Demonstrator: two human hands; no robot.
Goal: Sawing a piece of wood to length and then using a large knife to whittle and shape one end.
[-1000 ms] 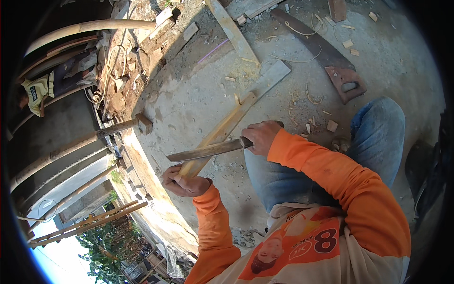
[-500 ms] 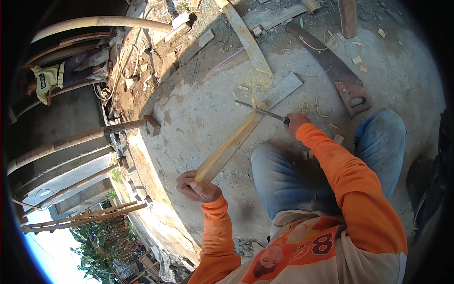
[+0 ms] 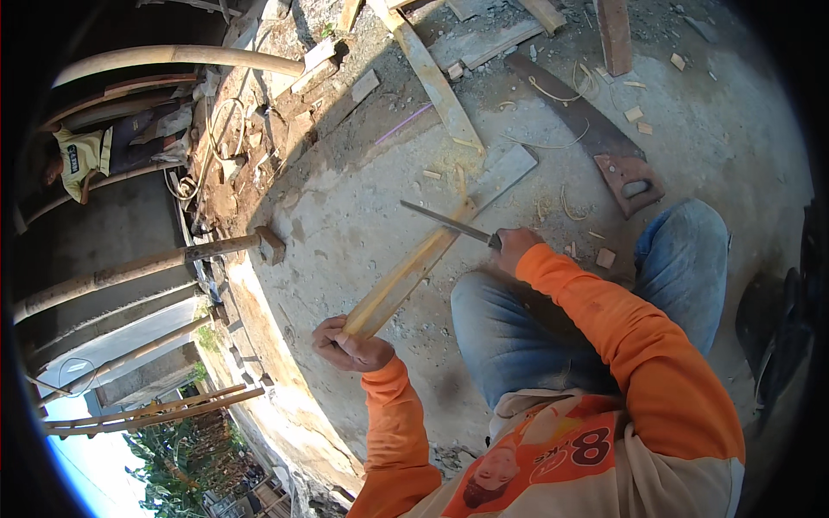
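Note:
My left hand (image 3: pixel 351 345) is closed round the near end of a long yellowish wooden strip (image 3: pixel 393 292). The strip slants away to the upper right, its far part by a greyish flat board (image 3: pixel 511 173) on the ground. My right hand (image 3: pixel 518 250) grips the dark handle of a long, thin-bladed knife (image 3: pixel 447 222). The grey blade lies crosswise over the strip, just on my side of a raised wood curl (image 3: pixel 462 184). Whether its edge bites into the wood cannot be made out.
A handsaw (image 3: pixel 596 129) lies at the upper right, with wood offcuts (image 3: pixel 634 114) and shavings about it. Another plank (image 3: pixel 432 78) lies beyond the strip. Wooden posts (image 3: pixel 129 274) stand at left, where a person in a yellow shirt (image 3: pixel 85 155) is seen.
My right hand has drawn the knife along the strip, toward my left hand. My left hand keeps its hold on the near end. The whole view has shifted slightly.

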